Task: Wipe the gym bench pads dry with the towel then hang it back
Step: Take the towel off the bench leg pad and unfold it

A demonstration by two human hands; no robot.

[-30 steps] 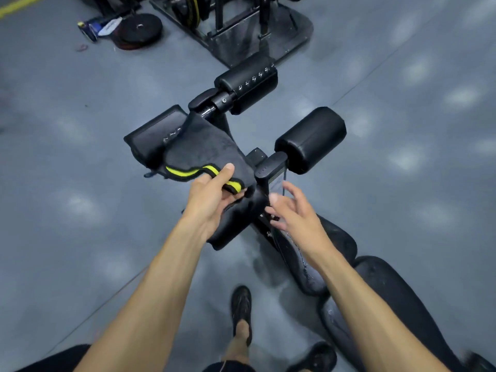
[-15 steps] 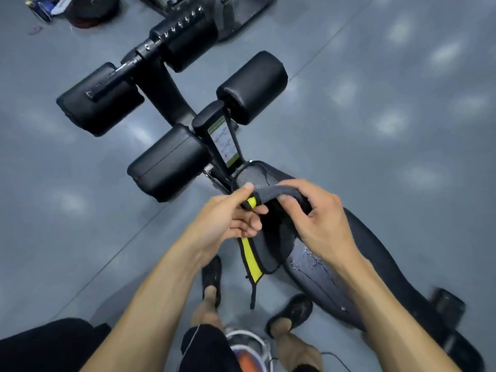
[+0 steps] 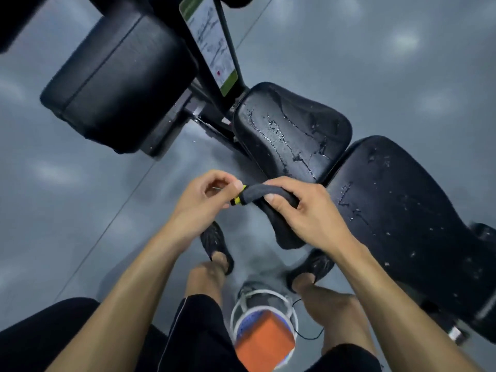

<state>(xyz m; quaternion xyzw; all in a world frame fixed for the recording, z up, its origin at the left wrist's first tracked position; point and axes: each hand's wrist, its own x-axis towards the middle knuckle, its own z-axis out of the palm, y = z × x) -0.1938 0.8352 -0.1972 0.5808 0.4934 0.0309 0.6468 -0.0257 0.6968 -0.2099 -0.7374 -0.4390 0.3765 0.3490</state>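
Observation:
A dark grey towel with a yellow stripe hangs bunched between both my hands, just in front of the bench. My left hand pinches its yellow-striped end. My right hand grips the rolled top edge, and the rest of the cloth droops below. The black seat pad lies just beyond my hands, streaked with water drops. The longer back pad runs to the right, also speckled with droplets.
A black roller pad sits at upper left, beside the frame post with its instruction sticker. My feet in dark shoes stand on the grey floor next to the bench. An orange-and-white device hangs below my chest.
The view has dropped and closed in on the seat pad. My hands have gathered the towel tighter and brought it lower and nearer to me, with both hands still holding it.

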